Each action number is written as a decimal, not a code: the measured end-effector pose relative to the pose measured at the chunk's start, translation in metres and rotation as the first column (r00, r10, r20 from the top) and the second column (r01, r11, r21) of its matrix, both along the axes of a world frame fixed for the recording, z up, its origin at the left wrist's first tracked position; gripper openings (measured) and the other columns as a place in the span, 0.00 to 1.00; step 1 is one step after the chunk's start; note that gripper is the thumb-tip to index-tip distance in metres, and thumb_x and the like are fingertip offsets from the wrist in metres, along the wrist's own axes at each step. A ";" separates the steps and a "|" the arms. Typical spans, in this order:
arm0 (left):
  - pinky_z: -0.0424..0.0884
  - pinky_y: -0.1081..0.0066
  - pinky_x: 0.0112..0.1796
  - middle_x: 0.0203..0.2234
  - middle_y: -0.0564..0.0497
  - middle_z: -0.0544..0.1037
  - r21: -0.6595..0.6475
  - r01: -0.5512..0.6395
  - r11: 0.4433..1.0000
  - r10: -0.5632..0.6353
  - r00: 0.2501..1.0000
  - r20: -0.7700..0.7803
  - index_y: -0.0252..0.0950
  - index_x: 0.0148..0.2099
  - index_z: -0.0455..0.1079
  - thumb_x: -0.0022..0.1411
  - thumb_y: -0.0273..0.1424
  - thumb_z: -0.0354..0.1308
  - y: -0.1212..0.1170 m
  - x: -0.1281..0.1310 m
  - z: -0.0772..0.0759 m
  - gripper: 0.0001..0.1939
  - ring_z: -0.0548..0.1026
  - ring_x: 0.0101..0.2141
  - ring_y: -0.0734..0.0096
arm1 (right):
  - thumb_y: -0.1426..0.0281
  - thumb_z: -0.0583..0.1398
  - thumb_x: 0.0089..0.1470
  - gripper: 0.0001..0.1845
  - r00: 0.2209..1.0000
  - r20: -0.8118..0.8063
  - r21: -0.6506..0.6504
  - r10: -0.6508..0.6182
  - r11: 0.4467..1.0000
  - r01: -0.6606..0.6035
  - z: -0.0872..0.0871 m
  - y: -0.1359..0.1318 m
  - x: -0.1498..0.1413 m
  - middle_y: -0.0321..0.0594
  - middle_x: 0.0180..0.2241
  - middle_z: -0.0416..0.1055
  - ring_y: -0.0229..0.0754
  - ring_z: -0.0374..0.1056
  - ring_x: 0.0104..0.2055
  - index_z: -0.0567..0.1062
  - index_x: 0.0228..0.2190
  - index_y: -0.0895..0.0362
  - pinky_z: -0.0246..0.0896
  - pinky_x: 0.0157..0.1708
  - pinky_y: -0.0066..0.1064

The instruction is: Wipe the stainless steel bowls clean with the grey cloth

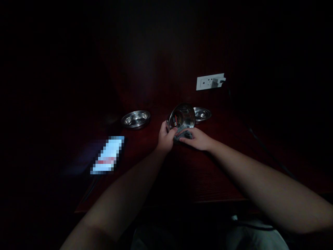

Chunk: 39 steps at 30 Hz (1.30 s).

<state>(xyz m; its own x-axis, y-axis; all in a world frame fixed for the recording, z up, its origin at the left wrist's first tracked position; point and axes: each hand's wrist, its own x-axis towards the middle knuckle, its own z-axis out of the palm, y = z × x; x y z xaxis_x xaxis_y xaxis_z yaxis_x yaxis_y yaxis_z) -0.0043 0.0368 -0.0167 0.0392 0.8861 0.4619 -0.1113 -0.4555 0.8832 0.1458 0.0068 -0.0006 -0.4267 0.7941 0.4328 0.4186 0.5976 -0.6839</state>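
A shiny metal bowl (187,116) is tilted up off the dark red table, its inside turned towards me and a dark label with red on it showing within. My left hand (165,139) grips the bowl's left rim, thumb on the inside. In my right hand (197,138) is a grey cloth (184,133), pressed against the bowl's lower rim. Some of the right fingers are hidden by the cloth and bowl.
One metal dish (136,119) stands on the table (213,173) at left; another metal dish (202,114) sits behind the held bowl. A lit phone (108,155) lies at left. A wall socket (210,82) holds a white plug, and a cable runs down the right side.
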 end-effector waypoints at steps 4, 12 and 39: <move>0.65 0.68 0.40 0.33 0.51 0.71 -0.022 0.006 1.000 -0.005 1.000 0.008 0.36 0.42 0.64 0.49 0.30 0.54 0.001 0.000 0.000 0.15 0.69 0.35 0.70 | 0.67 0.58 0.50 0.13 1.000 -0.005 -0.015 0.005 1.000 -0.005 -0.002 0.002 0.000 0.41 0.39 0.74 0.42 0.69 0.40 0.74 0.37 0.59 0.61 0.45 0.37; 0.65 0.66 0.42 0.33 0.51 0.72 -0.091 0.024 0.996 -0.016 0.996 0.085 0.36 0.40 0.65 0.48 0.30 0.55 0.006 0.001 -0.003 0.14 0.70 0.36 0.68 | 0.66 0.57 0.50 0.13 0.999 0.035 -0.016 -0.009 1.000 0.009 0.000 0.001 0.000 0.41 0.36 0.74 0.43 0.70 0.37 0.74 0.37 0.59 0.63 0.42 0.38; 0.68 0.62 0.41 0.38 0.48 0.73 -0.290 -0.005 0.957 0.005 1.000 -0.001 0.37 0.45 0.61 0.48 0.35 0.57 0.008 0.000 -0.005 0.21 0.71 0.40 0.64 | 0.67 0.60 0.46 0.19 0.995 0.094 -0.016 -0.034 0.999 0.036 -0.005 0.003 0.003 0.43 0.39 0.73 0.43 0.68 0.39 0.72 0.41 0.60 0.61 0.43 0.37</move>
